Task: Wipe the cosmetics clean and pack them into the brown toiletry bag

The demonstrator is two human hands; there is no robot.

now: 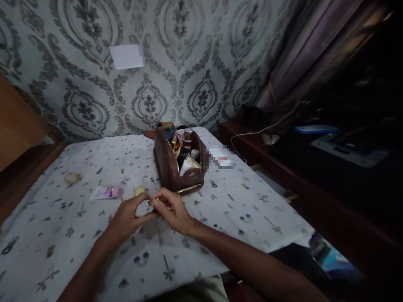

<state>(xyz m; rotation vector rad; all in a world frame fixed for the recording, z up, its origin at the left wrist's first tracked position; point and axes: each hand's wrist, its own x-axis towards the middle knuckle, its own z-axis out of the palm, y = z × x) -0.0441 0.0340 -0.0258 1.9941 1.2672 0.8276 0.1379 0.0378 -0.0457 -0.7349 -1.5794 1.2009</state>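
Observation:
Both of my hands meet low over the table, in front of a bag. With its fingertips my right hand (pixel 174 212) pinches a small gold-coloured item (pixel 153 201), mostly covered by the fingers. My left hand (pixel 127 216) is curled, thumb and forefinger closing toward the same spot; what they grip is hard to make out. Just beyond the left fingers sits a round pale yellow object (pixel 139 191). The brown toiletry bag (pixel 170 167) stands unzipped behind the right hand, packed with small jars, bottles and tubes. Left of my hands lies a white and pink squeeze tube (pixel 107 192).
A patterned white cloth (pixel 201 235) covers the table. On it are a crumpled beige object (pixel 72 178) at the left and a blurred white packet (pixel 222 157) right of the bag. A dark red ledge (pixel 252 144) with a white cable (pixel 267 129) runs along the right.

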